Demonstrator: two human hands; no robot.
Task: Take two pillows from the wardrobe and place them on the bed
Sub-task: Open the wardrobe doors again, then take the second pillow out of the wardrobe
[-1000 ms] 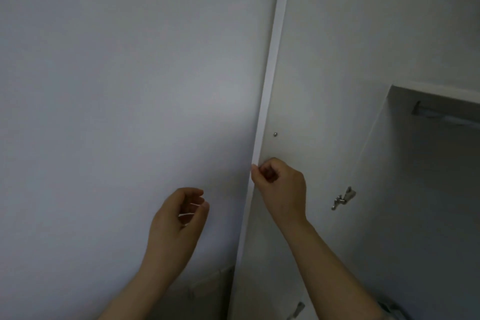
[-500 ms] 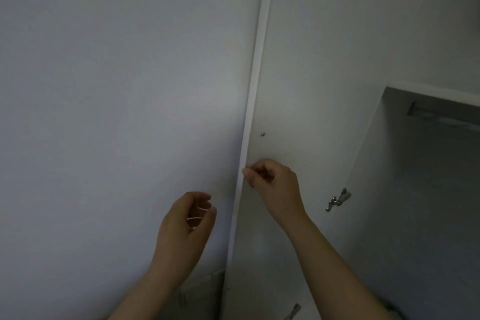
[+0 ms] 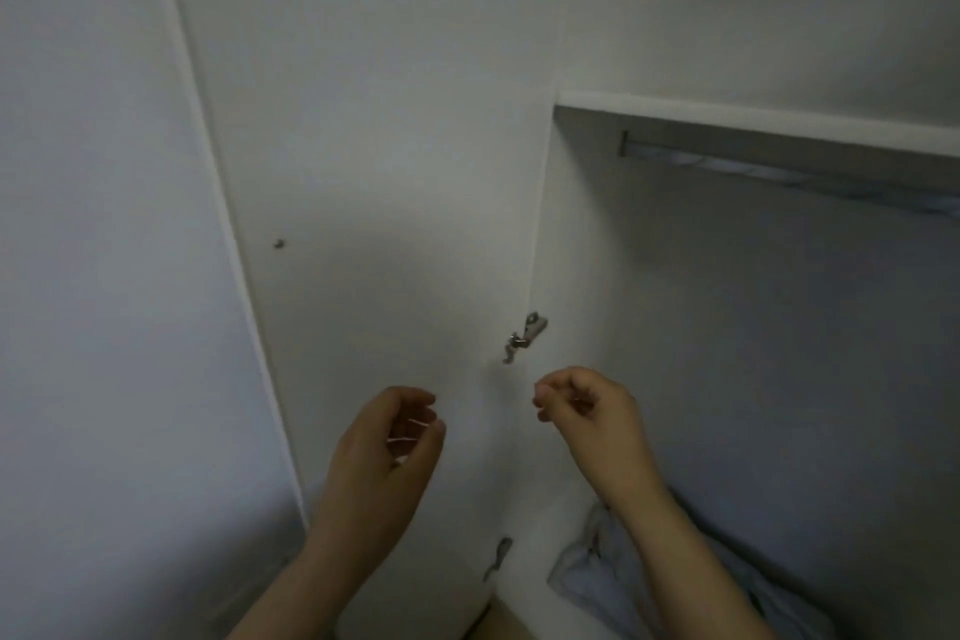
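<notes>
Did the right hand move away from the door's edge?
Yes. The right hand let go of the door edge and moved right, now just below the upper hinge.

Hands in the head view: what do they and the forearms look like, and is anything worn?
The left hand and right hand are bare, ungloved. The left forearm and right forearm show no sleeve, watch or bracelet. Thin pale lines cross the left hand's fingers; rings or thread, I cannot tell.
</notes>
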